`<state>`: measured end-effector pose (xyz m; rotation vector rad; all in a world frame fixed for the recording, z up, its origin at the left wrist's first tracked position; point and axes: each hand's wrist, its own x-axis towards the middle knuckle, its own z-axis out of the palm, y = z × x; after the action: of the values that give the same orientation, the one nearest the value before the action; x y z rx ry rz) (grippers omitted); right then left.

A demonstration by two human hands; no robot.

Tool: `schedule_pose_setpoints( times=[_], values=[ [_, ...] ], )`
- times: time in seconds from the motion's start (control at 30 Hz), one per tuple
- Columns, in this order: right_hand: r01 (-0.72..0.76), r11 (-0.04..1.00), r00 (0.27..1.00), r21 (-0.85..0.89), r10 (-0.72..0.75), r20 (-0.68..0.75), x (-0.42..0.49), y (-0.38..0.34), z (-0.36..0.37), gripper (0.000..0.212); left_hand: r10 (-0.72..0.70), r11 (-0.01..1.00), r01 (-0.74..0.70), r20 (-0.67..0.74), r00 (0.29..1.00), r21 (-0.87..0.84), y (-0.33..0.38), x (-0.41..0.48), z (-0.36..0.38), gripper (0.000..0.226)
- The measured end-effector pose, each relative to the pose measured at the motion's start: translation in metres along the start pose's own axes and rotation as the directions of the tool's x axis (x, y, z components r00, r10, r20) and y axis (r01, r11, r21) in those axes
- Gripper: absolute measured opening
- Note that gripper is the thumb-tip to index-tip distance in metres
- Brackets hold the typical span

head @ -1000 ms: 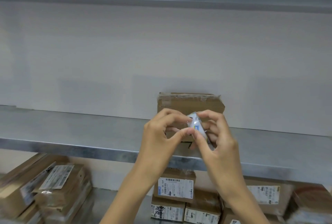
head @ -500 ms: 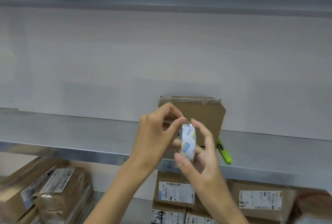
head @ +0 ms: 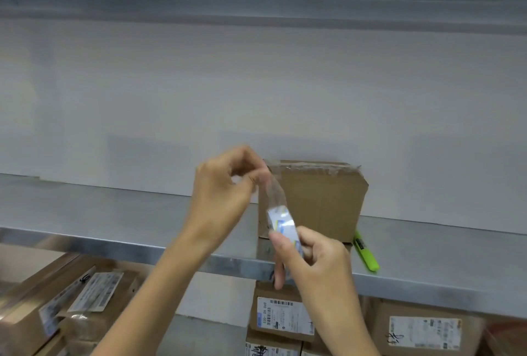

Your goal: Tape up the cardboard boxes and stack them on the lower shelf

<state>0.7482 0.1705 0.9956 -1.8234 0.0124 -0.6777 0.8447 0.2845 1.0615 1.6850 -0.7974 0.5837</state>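
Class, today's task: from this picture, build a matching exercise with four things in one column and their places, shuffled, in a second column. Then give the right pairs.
Things
1. tape roll
2. loose tape end
3. green marker
4. labelled box

Places
A. lying on the metal shelf, right of the plain cardboard box
B. under the shelf
C. pinched by the left hand
D. gripped by the right hand

Pairs: 1-D, 2-C, 3-A, 4-B
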Motion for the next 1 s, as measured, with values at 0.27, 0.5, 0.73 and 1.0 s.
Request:
schedule_pose_setpoints(
  times=[0.27, 0.5, 0.73, 1.0],
  values=[
    [0.059, 0.992, 0.984, 0.107, -0.076, 0.162, -0.009, -0.017, 0.019, 0.034, -0.076, 0.995, 0.081, 0.078, 0.994, -0.062, -0.004, 0.066, -0.009, 0.018],
    [-0.109, 0.979, 0.991, 0.171, 0.094, 0.095, 0.001, -0.019, 0.018, 0.03, -0.187, 0.982, 0.189, 0.194, 0.963, 0.006, -0.033, 0.091, 0.011, 0.02],
    [-0.173, 0.962, 0.985, 0.212, 0.169, 0.037, 0.011, -0.012, 0.021, 0.032, -0.228, 0.974, 0.223, 0.237, 0.944, 0.046, -0.055, 0.099, 0.032, 0.011],
    [-0.216, 0.943, 0.976, 0.253, 0.208, 0.058, 0.016, -0.009, 0.024, 0.033, -0.294, 0.956, 0.273, 0.351, 0.889, 0.109, -0.08, 0.104, 0.039, 0.008]
  ],
)
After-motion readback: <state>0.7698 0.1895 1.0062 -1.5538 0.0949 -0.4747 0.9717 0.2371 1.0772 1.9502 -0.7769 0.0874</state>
